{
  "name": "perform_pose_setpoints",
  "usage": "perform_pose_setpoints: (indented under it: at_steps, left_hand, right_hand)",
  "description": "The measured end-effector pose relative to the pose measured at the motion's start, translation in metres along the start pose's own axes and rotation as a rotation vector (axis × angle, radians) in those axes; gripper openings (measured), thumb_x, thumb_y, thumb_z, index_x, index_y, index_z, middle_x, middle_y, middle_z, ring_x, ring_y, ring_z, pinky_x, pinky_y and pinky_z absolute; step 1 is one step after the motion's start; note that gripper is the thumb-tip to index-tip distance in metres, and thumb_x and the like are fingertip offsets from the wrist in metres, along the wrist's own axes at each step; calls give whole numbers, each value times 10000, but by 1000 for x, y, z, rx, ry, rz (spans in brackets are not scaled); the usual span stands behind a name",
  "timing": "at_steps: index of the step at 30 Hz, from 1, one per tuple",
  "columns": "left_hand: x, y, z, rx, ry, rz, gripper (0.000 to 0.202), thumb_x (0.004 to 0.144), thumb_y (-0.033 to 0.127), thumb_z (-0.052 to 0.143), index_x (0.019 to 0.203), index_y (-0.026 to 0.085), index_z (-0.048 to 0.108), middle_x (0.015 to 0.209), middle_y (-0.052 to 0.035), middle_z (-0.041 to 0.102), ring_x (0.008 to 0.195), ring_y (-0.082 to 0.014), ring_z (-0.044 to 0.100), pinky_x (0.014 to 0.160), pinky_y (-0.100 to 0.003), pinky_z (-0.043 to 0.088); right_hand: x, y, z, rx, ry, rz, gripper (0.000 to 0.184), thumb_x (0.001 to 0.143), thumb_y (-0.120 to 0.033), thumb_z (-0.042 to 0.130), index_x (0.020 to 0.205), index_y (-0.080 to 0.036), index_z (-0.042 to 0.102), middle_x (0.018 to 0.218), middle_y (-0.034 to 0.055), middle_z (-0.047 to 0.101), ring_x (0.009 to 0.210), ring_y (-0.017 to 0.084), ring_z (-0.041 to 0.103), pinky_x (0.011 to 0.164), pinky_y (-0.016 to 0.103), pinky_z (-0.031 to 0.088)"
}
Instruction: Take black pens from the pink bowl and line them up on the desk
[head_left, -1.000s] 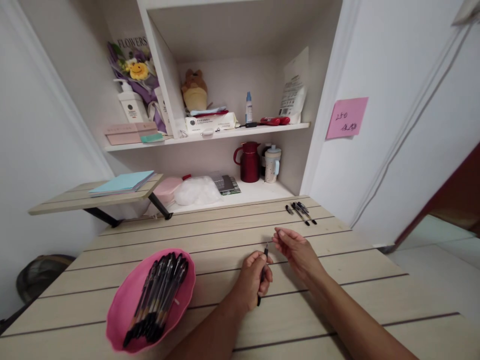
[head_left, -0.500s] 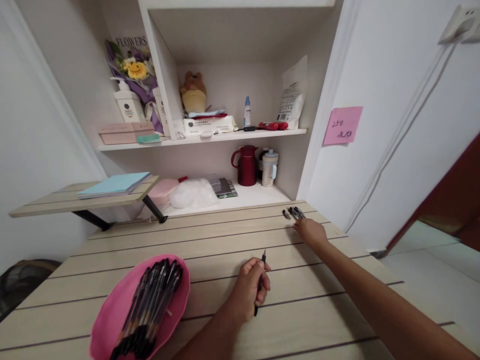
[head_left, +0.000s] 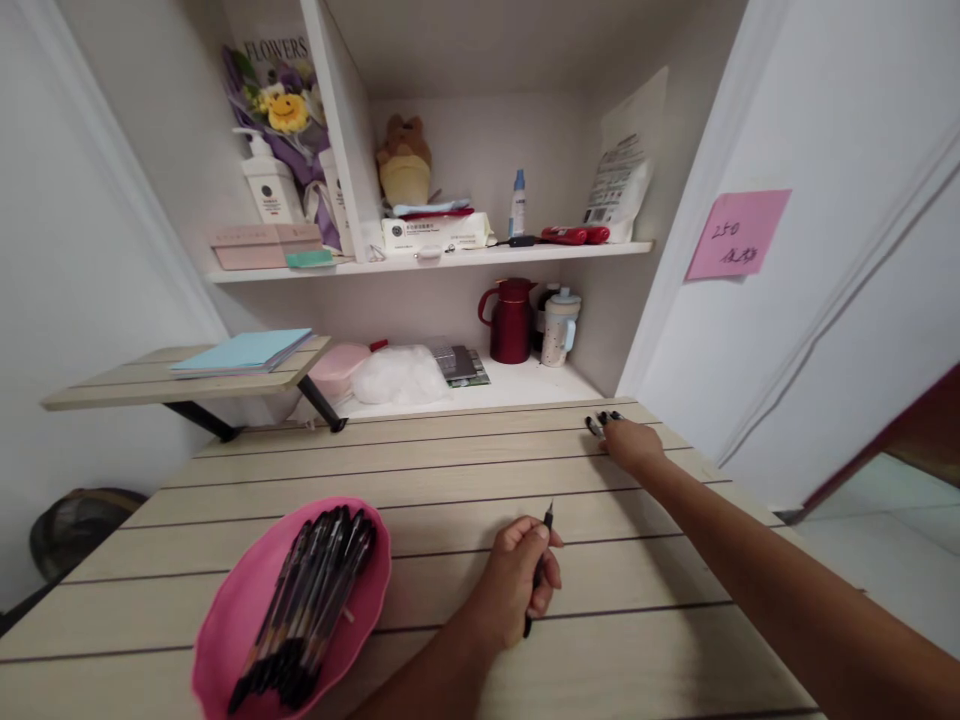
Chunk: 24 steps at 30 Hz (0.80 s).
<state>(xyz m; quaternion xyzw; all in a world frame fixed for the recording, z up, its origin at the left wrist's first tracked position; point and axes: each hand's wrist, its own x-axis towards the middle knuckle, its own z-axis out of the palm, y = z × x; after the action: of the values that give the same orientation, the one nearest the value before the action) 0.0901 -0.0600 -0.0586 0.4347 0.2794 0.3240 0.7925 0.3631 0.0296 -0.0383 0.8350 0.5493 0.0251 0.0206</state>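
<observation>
My left hand (head_left: pixel 517 575) is closed around a black pen (head_left: pixel 540 568), its bare tip pointing up and away from me. At the far right of the table my right hand (head_left: pixel 634 447) reaches out, its fingers bent down over several small dark pieces (head_left: pixel 595 427) that look like pen caps. The fingertips are partly hidden, and what they grip I cannot make out. To the left of my left hand stands a pink scalloped bowl (head_left: pixel 217 630) with many black pens (head_left: pixel 307 600) lying in it.
A small raised wooden shelf (head_left: pixel 75 393) carries blue paper (head_left: pixel 244 350) at the left. Behind the table, the white cabinet holds a plastic bag (head_left: pixel 401 375), a red jug (head_left: pixel 511 322) and a cup (head_left: pixel 559 330). A pink note (head_left: pixel 739 235) is stuck on the right wall.
My view has shifted, so everything sits a little farther right. My right hand has moved in over the small dark pieces, covering more of them. My left hand keeps its hold on the pen.
</observation>
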Motion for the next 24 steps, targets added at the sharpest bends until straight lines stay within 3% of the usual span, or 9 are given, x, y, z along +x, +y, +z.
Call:
perform_pose_setpoints:
  at_steps: [15,20,24]
  left_hand:
    - [0,-1,-2,16,2,-2,280,771,436,501,819,160,498,486,64,497,246,-10,262,285,-170,120]
    - [1,-3,-2,-2,-6,0,325,755,474,522,828,157,501,495,60,503,255,-14,292,292,-164,129]
    - [2,-2,-2,-116,20,1,334,741,478,547,848,164,509,522,53,506,306,-43,394,321,-166,211]
  right_hand:
    - [-5,10,3,-25,33,-7,278,830,-318,453,886,-123,644,969,181,643,858,269,622,656,324,409]
    - [-31,17,3,4,82,17,277,839,-322,408,867,-170,638,946,141,659,849,268,613,613,305,380]
    - [-66,10,8,191,101,-28,287,816,-369,419,740,-201,638,799,91,680,726,211,608,568,267,341]
